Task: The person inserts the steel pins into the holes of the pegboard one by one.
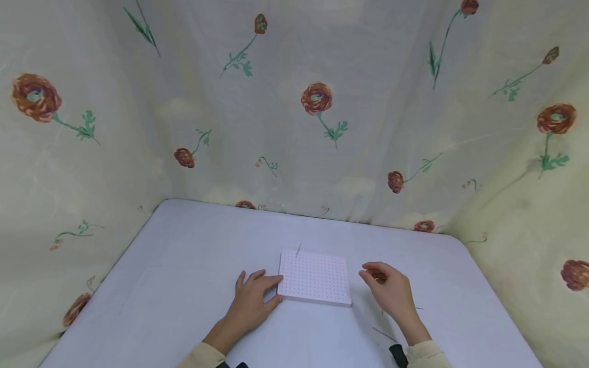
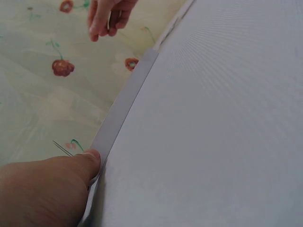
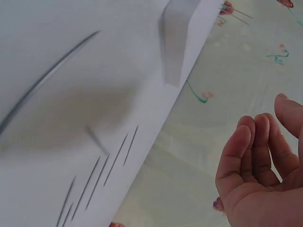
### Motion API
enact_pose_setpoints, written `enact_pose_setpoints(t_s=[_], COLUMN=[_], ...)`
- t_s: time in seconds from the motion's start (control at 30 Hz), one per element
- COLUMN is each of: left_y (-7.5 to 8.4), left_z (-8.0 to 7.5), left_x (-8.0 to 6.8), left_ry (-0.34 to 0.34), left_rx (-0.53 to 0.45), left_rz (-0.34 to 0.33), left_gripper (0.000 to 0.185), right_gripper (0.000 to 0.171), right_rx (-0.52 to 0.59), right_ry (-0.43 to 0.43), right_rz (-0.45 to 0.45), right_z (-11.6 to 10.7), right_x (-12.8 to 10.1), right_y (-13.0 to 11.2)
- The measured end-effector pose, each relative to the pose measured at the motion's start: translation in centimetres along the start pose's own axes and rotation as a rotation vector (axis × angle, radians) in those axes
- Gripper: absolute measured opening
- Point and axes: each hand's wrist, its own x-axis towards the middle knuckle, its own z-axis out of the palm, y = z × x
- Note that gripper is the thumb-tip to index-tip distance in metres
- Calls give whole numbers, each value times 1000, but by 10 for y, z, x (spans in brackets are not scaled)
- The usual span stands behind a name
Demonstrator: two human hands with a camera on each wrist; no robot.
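Board (image 1: 314, 277) lies mid worktop (image 1: 184, 266), one pin (image 1: 298, 250) stuck in its far left corner. Left hand (image 1: 252, 301) touches board's left edge; right hand (image 1: 388, 291) just right of board, apart. Loose pins (image 3: 102, 172) on worktop under right hand. Curtain (image 1: 294, 102) behind.

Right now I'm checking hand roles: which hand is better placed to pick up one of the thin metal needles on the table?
Right. The right hand hovers empty beside the thin metal needles; the left hand rests against the white dotted board.
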Motion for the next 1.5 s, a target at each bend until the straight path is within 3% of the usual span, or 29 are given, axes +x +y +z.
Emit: enact_pose_setpoints(t_s=[0.27,0.4,0.8,1.0,1.5], left_y=[1,1,3,5,3], left_z=[1,1,1,0,2], left_x=[-2,-1,-1,-1,-1], left_ry=[4,11,-6,-3,2], left_rx=[-4,1,-6,-13,-19], left_rz=[-2,6,-16,-18,-14], left_gripper=[45,45,46,47,46], right_gripper=[22,24,30,33,30], right_rx=[-17,-19,-66,-63,-97], right_ry=[79,76,-17,-47,-238], right_rz=[-9,17,111,137,229], right_z=[-15,-23,-33,-37,-36], right_x=[-19,-29,-50,-55,-62], right_y=[18,28,56,59,69])
